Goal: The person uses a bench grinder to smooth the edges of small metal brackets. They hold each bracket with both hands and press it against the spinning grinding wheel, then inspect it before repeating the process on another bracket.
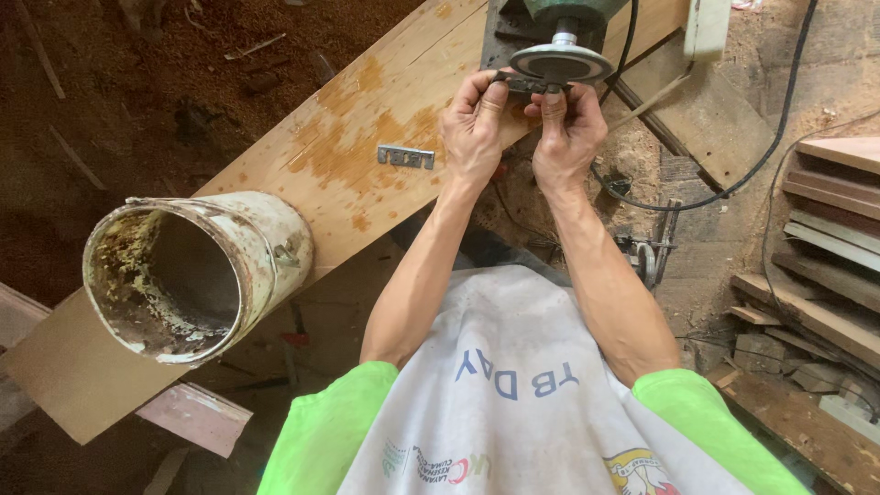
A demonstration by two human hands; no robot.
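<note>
Both my hands hold a thin dark metal blade (524,85) against the grey grinding wheel (560,64) of a green bench grinder (568,11). My left hand (474,128) pinches the blade's left end with thumb and fingers. My right hand (566,137) grips its right end just under the wheel. Most of the blade is hidden by my fingers. A second flat metal blade (405,157) lies on the wooden plank (367,119) to the left of my left hand.
A dirty white bucket (197,275) lies on its side on the plank's near left end, its mouth toward me. Black cables (761,156) run across the sawdust-covered floor at right. Stacked wooden boards (830,238) sit at the right edge.
</note>
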